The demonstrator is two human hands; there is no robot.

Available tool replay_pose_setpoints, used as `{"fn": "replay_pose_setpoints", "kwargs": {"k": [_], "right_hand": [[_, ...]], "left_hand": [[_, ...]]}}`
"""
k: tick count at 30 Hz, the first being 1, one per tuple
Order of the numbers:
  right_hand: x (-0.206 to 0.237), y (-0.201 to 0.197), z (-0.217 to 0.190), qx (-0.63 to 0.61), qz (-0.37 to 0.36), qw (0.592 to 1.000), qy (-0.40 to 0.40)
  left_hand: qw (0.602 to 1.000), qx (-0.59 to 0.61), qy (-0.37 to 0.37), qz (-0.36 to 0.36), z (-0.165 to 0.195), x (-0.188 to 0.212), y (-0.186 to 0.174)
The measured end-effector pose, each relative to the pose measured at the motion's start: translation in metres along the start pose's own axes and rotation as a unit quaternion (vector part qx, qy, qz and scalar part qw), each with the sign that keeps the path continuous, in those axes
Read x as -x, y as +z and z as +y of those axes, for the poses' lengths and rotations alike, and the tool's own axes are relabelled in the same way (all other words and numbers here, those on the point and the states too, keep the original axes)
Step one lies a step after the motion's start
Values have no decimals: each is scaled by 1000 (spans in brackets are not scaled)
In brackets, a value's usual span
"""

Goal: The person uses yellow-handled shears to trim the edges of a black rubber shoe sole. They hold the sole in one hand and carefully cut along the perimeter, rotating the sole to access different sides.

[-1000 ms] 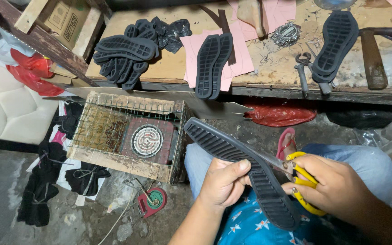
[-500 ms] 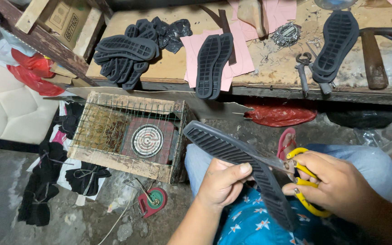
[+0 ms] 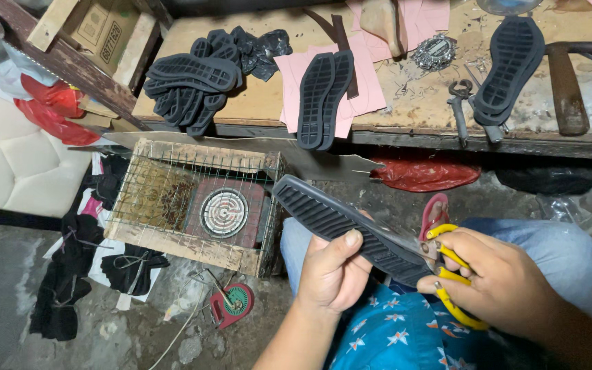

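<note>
Gripping the black rubber sole (image 3: 340, 223) with my left hand (image 3: 330, 270), I press my thumb on its ribbed face, fingers curled beneath. My right hand (image 3: 505, 284) is closed through the yellow-handled scissors (image 3: 440, 264), blades meeting the sole's edge beside my thumb. Beyond my left fingers sits a wire-caged heater (image 3: 196, 205); farther off, past both hands, a workbench (image 3: 419, 113) carries more soles (image 3: 323, 99), pincers (image 3: 459, 106) and a hammer (image 3: 566, 85).

- a heap of black rubber shoe soles (image 3: 190, 85) lies at the left end of the worn wooden workbench (image 3: 419, 113).
- a pair of black soles (image 3: 325, 98) lies on pink paper sheets (image 3: 361, 89) at the front edge.
- metal pincers (image 3: 459, 103) lie right of them.
- a wire-caged wooden box (image 3: 196, 205) sits on the floor before the bench.
</note>
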State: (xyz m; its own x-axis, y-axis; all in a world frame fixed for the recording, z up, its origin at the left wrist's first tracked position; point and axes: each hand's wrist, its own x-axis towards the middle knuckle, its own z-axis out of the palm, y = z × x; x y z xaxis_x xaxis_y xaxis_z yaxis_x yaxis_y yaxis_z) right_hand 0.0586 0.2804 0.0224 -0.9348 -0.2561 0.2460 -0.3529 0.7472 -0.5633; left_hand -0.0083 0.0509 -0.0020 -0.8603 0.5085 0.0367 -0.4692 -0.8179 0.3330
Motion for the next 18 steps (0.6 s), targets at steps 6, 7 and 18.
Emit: {"fn": "replay_pose_setpoints", "kwargs": {"k": [6, 7, 18], "right_hand": [[4, 1, 4, 39, 3, 997, -67], [5, 2, 5, 50, 7, 994, -94], [7, -1, 11, 102, 26, 976, -192]], "left_hand": [[999, 26, -25, 8, -4, 0, 2], [999, 29, -27, 4, -5, 1, 1], [999, 38, -32, -9, -8, 2, -7]]}}
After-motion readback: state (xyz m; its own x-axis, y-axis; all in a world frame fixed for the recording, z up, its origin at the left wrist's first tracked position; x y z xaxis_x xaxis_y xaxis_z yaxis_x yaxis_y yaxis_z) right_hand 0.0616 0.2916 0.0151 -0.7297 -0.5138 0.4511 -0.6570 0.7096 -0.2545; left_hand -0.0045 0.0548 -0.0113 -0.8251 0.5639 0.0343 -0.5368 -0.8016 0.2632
